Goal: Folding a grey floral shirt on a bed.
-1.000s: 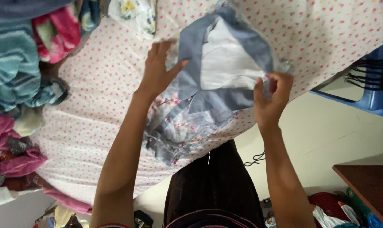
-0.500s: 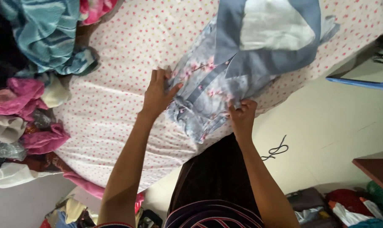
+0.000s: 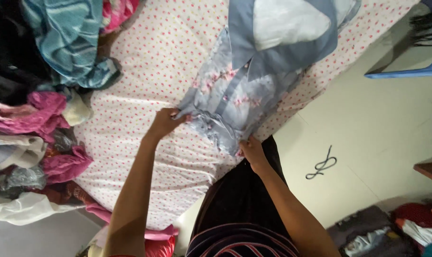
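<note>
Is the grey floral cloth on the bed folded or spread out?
Folded: the grey floral cloth lies doubled in layers on the bed, left hand and right hand gripping its near corners.

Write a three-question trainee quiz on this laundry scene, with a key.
1. True or false: both hands grip the grey-blue floral garment.
2. Which hand holds the hem corner nearest the person's body: A left hand, B right hand?
3. What lies under the garment?

Key:
1. True.
2. B.
3. The white bedsheet with pink dots; the pile of clothes sits to the side, apart from the garment.
</note>
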